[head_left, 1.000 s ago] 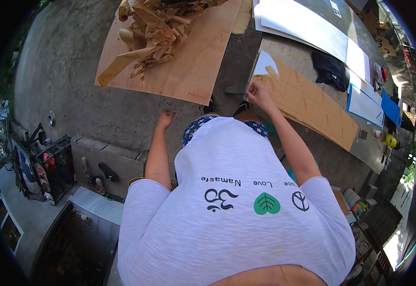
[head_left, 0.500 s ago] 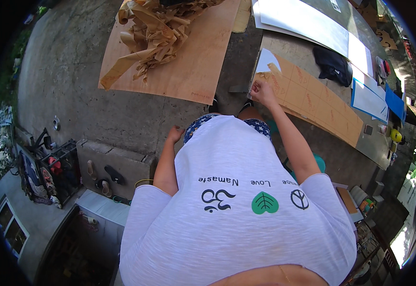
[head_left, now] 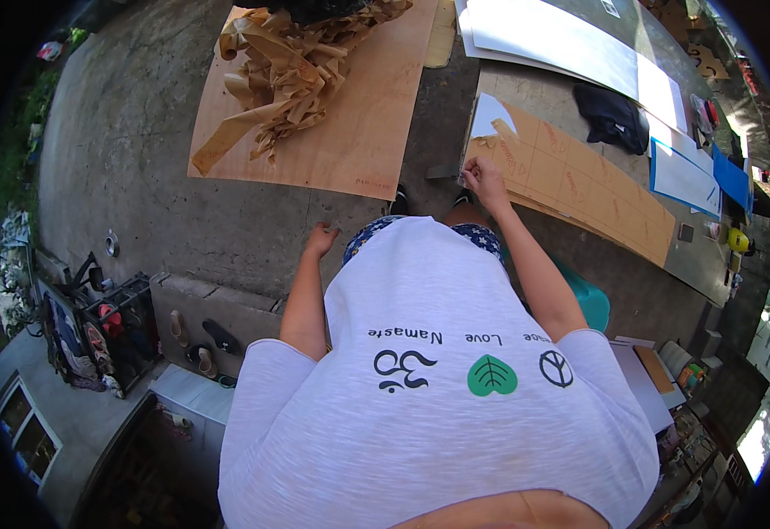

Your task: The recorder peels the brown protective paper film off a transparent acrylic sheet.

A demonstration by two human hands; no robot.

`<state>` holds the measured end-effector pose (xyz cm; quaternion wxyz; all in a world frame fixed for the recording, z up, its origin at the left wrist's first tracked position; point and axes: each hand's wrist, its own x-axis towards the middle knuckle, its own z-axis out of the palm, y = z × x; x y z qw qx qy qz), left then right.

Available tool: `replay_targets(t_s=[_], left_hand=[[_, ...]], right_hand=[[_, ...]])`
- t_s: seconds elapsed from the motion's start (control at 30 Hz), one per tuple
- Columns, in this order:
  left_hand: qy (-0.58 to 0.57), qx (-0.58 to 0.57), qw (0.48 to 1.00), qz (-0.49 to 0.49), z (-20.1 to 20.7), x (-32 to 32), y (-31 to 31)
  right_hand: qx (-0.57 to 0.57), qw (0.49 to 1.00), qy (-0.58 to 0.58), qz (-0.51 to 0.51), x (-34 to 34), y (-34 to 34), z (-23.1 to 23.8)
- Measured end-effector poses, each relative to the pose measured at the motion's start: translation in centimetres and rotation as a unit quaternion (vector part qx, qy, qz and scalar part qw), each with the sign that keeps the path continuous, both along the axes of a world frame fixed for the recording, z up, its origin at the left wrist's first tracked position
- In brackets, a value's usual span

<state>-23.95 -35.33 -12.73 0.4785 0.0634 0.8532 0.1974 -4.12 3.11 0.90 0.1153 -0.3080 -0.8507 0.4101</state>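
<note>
My right hand (head_left: 485, 179) is closed in a pinch at the near left corner of a long sheet covered in brown paper (head_left: 570, 181) with red print and ruled lines. What sits between the fingertips is too small to make out. Just beyond the hand, the paper is peeled back in a torn flap (head_left: 505, 134), baring a white patch (head_left: 489, 115) at the sheet's end. My left hand (head_left: 321, 239) hangs beside my hip over the concrete, its fingers loosely apart and nothing visible in them.
Crumpled brown paper (head_left: 301, 84) lies heaped on a plywood board (head_left: 358, 132) at the far left. White panels (head_left: 561, 44), a dark cloth (head_left: 612, 117) and blue-edged sheets (head_left: 685, 176) lie at the right. A teal plastic item (head_left: 586, 300) stands beside me; shoes (head_left: 219, 337) sit on a ledge.
My left hand has swung slightly outward from my hip and shows more fully. The right hand stays at the sheet's corner, slightly lower in view. The view has shifted a little.
</note>
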Motion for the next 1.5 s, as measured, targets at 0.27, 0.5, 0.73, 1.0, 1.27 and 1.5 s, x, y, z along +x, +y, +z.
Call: replay_targets(t_s=[0.27, 0.5, 0.73, 1.0, 1.27, 1.5], left_hand=[[-0.036, -0.004, 0.999, -0.003, 0.3, 1.1, -0.2], [-0.022, -0.019, 1.0, 0.007, 1.5, 0.6, -0.5], [-0.021, -0.003, 0.999, 0.031, 0.9, 1.2, -2.2], [-0.017, -0.029, 0.999, -0.016, 2.7, 2.3, -0.8], [-0.013, 0.021, 1.0, -0.009, 0.8, 0.8, 0.2], [-0.012, 0.025, 1.0, -0.011, 1.5, 0.5, 1.0]], right_hand=[[0.092, 0.995, -0.017, 0.018, -0.2, 0.0, -0.5], [0.175, 0.98, -0.06, 0.076, -0.2, 0.1, -0.7], [0.034, 0.999, -0.015, 0.0, 0.2, 0.5, -0.2], [0.097, 0.995, -0.025, 0.022, 0.1, -0.1, -0.3], [0.126, 0.99, -0.054, 0.04, 0.0, -0.1, -0.7], [0.164, 0.983, -0.051, 0.061, 0.0, 0.1, -1.2]])
